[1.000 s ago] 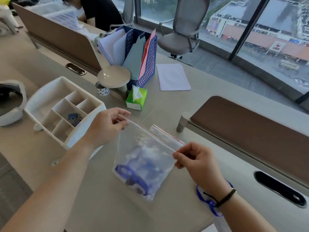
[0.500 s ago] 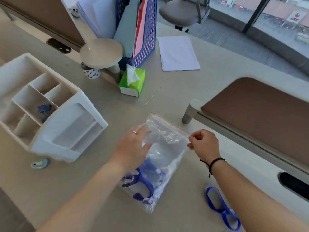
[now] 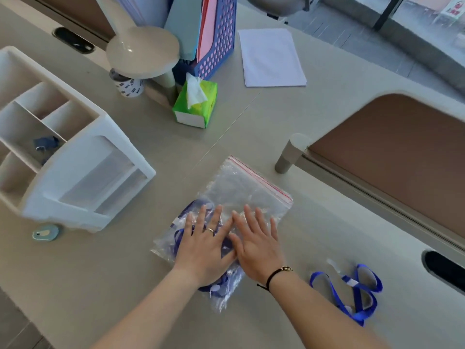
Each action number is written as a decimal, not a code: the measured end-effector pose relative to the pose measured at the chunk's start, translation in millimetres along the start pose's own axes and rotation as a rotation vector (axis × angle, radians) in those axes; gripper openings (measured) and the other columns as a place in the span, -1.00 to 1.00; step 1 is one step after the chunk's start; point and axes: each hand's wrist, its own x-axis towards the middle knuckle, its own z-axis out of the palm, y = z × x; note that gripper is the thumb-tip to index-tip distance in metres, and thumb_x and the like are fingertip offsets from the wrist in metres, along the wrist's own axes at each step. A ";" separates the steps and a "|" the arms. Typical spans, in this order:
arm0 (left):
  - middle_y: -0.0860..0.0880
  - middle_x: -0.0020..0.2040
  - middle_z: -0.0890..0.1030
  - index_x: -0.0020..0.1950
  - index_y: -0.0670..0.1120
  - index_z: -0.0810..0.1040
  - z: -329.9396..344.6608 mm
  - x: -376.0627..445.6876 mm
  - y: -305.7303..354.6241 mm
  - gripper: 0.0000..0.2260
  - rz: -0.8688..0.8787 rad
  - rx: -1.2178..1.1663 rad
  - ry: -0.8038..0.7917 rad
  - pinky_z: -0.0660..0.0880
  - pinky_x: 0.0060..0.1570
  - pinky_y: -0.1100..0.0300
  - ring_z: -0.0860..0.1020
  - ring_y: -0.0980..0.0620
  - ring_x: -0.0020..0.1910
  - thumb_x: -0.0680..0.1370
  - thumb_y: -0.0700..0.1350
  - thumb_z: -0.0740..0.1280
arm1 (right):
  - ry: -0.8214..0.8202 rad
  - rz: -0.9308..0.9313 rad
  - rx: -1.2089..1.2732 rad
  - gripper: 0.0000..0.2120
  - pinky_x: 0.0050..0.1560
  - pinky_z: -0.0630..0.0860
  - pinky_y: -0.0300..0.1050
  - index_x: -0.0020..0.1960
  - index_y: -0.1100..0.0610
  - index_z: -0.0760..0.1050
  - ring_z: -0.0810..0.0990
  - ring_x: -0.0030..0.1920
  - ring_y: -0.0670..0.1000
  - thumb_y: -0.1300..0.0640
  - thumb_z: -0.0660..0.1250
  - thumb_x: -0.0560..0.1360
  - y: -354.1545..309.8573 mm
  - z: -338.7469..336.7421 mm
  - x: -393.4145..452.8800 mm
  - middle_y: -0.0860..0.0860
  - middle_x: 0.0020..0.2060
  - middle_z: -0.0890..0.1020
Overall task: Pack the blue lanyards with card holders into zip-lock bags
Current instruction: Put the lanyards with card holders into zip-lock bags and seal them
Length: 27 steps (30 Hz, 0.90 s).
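The zip-lock bag (image 3: 234,217) lies flat on the surface (image 3: 251,127) near its front edge, a blue lanyard (image 3: 186,235) bunched in its lower half. Both hands lie on it, fingers spread and straight: the left hand (image 3: 206,248) over the lanyard, the right hand (image 3: 256,245) just beside it, probably pressing air out toward the red-lined seal. 1 loose lanyard (image 3: 357,295) waits to the right, near the front edge, still unpacked. A white organizer (image 3: 83,172) stands to the left, with a tissue pack (image 3: 196,107) and a file rack (image 3: 216,39) farther back. Nothing blocks the hands.
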 end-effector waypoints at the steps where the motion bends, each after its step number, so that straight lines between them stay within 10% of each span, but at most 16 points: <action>1: 0.02 0.64 -0.26 0.59 0.22 -0.27 3.0 0.7 0.0 -0.22 -0.006 0.006 0.012 -0.25 0.53 -0.24 -0.34 -0.15 0.59 0.41 0.48 -0.38 | -0.014 0.010 -0.008 -0.46 0.54 -0.35 0.11 0.57 -0.20 -0.21 -0.38 0.55 -0.05 -0.26 -0.25 0.63 3.4 2.7 1.8 -0.13 0.59 -0.23; 11: -0.06 0.65 -0.06 0.63 0.14 -0.04 26.2 6.7 0.6 -0.27 -0.004 0.054 0.115 -0.07 0.53 -0.32 -0.13 -0.23 0.62 0.54 0.46 -0.14 | -0.064 -0.028 -0.121 -0.47 0.53 -0.39 0.13 0.54 -0.19 -0.39 -0.52 0.49 -0.02 -0.24 -0.27 0.64 18.2 9.8 5.2 -0.15 0.52 -0.41; 20: -0.05 0.63 -0.29 0.60 0.19 -0.24 12.5 5.2 7.0 -0.26 -0.054 0.086 0.036 -0.37 0.48 -0.26 -0.37 -0.18 0.58 0.49 0.48 -0.26 | -0.069 -0.050 0.095 -0.44 0.56 -0.30 0.09 0.58 -0.20 -0.10 -0.32 0.57 -0.05 -0.25 -0.06 0.63 26.2 -26.5 -10.8 -0.11 0.59 -0.26; 23: -0.14 0.65 0.02 0.61 0.10 0.10 -1.2 -2.5 27.0 -0.27 -0.010 0.045 0.190 -0.28 0.48 -0.22 -0.02 -0.20 0.62 0.53 0.42 0.02 | 0.061 -0.062 0.040 -0.48 0.58 -0.12 0.02 0.54 -0.19 0.06 -0.05 0.59 0.01 -0.21 0.05 0.62 57.6 -31.9 -54.0 -0.04 0.60 -0.02; 27: -0.16 0.27 0.60 0.21 -0.09 0.60 -3.2 -18.6 78.3 -0.52 0.154 -0.075 0.452 0.35 0.34 -0.17 0.54 -0.25 0.27 0.50 0.21 0.23 | 0.197 0.233 0.111 -0.56 0.38 0.27 -0.04 0.39 -0.06 0.36 0.36 0.37 0.09 -0.09 0.23 0.53 121.6 -27.1 -118.8 -0.02 0.38 0.37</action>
